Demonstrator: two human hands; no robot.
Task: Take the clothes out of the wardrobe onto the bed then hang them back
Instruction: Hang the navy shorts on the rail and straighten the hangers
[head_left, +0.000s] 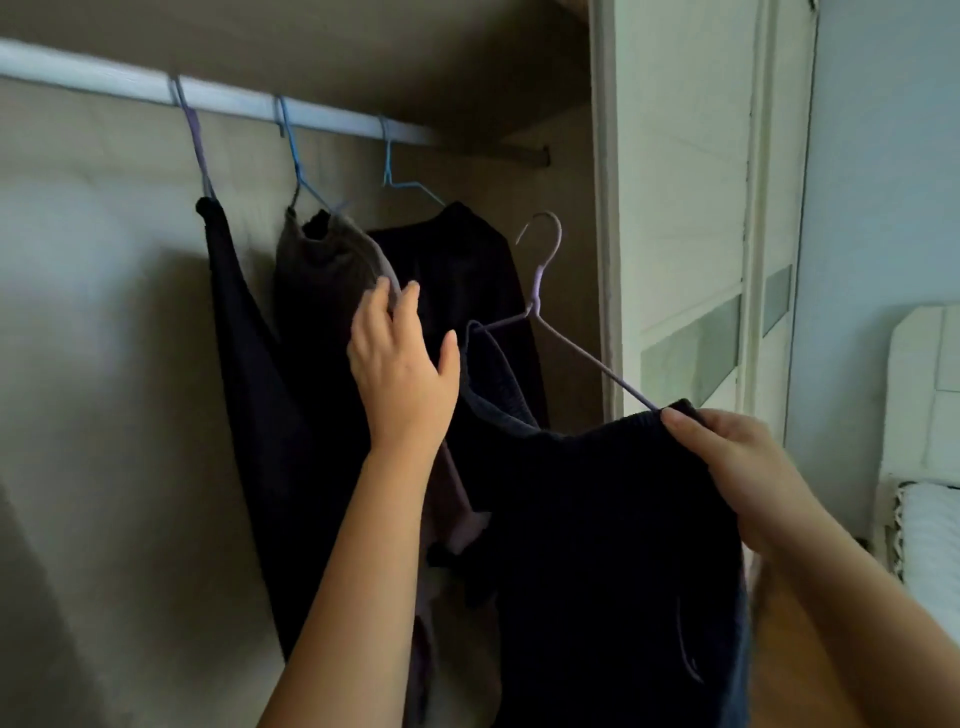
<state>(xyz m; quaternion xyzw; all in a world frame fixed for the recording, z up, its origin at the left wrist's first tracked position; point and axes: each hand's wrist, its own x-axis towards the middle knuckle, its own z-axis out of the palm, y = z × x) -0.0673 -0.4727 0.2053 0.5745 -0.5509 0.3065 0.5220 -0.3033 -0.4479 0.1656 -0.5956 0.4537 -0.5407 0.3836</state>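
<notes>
Inside the wardrobe a white rail (322, 117) carries three hangers with dark clothes: a long black garment (244, 332) at left, a grey-brown top (322, 265) in the middle and a black garment (467, 270) behind it. My left hand (402, 364) reaches up with fingers apart and touches the grey-brown top's shoulder. My right hand (737, 462) pinches the shoulder of a dark navy sweater (587, 530) that sits on a lilac hanger (545, 291). That hanger's hook is free in the air, below the rail and right of the hung clothes.
The wardrobe's white door frame (605, 208) stands right of the rail's end. Sliding door panels (691, 208) lie beyond it. A bed with a white headboard (919, 374) and white bedding (930, 535) is at the far right.
</notes>
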